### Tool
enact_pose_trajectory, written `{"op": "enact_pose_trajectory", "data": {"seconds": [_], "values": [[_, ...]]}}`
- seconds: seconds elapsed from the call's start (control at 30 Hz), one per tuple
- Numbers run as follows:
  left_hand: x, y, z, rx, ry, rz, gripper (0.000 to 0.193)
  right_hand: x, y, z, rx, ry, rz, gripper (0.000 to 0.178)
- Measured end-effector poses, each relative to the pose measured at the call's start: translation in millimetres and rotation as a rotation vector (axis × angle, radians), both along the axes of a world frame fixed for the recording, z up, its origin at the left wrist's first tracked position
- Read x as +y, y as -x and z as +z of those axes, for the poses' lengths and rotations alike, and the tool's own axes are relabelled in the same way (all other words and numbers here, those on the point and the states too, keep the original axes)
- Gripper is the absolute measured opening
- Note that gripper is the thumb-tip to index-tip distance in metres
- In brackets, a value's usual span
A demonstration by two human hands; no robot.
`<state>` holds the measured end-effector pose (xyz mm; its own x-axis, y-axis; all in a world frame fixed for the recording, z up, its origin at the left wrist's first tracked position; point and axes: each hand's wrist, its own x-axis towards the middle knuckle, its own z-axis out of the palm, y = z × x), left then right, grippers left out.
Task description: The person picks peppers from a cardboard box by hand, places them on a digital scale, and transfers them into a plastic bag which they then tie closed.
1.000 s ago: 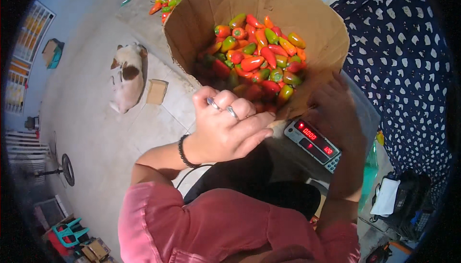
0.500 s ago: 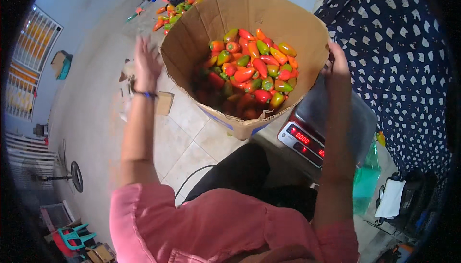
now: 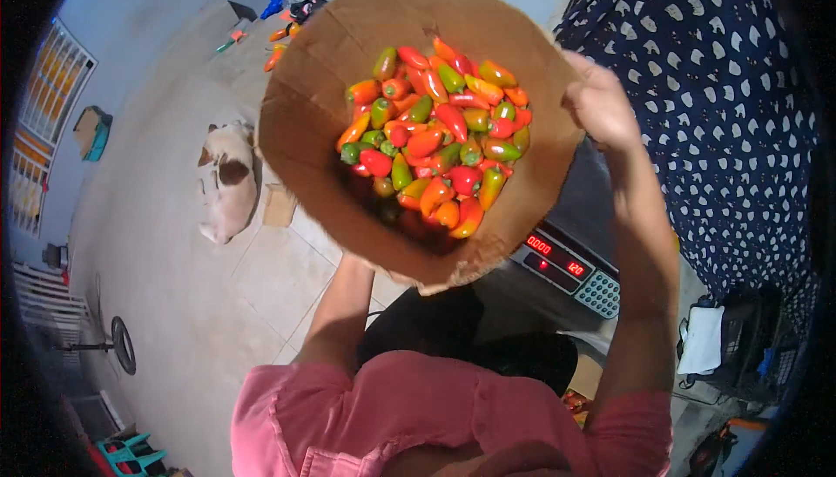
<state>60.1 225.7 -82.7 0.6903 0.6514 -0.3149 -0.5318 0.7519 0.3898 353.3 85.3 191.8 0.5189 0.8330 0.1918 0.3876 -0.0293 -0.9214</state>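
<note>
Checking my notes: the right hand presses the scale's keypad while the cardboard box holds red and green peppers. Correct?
Not the keypad: the head view shows the right hand gripping the cardboard box by its rim. The box holds red and green peppers.

The display (image 3: 556,256) on the front of the scale (image 3: 522,255) showed two groups of glowing red digits against a dark panel, one toward its left end and the other farther right and lower, with a small red light beneath the left group. Lower and to the right, the keypad (image 3: 599,294) carried rows of pale keys, their markings too small to read.
</note>
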Motion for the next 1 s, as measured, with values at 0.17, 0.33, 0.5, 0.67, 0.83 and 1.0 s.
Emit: {"op": "enact_pose_trajectory", "data": {"seconds": [0.17, 0.33, 0.5, 0.67, 0.83, 1.0], "values": [[15, -37, 38, -0.159, -0.094, 0.071, 0.063, -14, 16, 68, -0.187, -0.127, -0.099, 0.049], [34, -82, 48, -0.267, -0.096, 0.171, 0.061, 18, -19, 32, -0.387, -0.323, -0.173, 0.048], [31, -65, 83, -0.222, -0.143, 0.329, 0.059, 56, -31, 20, -0.666, -0.129, -0.311, 0.045], [42, -30, 122, -0.198, -0.223, 0.181, 0.049, 67, -18, 23, -0.634, -0.097, -0.525, 0.042], [40, -18, 99, 0.246, -0.242, 0.069, 0.04, 42, -4, 15, -0.684, 0.04, -0.578, 0.04], [42, -20, 106, 0.253, -0.251, 0.156, 0.042, 24, 21, 13, -0.727, -0.178, -0.628, 0.035]]}}
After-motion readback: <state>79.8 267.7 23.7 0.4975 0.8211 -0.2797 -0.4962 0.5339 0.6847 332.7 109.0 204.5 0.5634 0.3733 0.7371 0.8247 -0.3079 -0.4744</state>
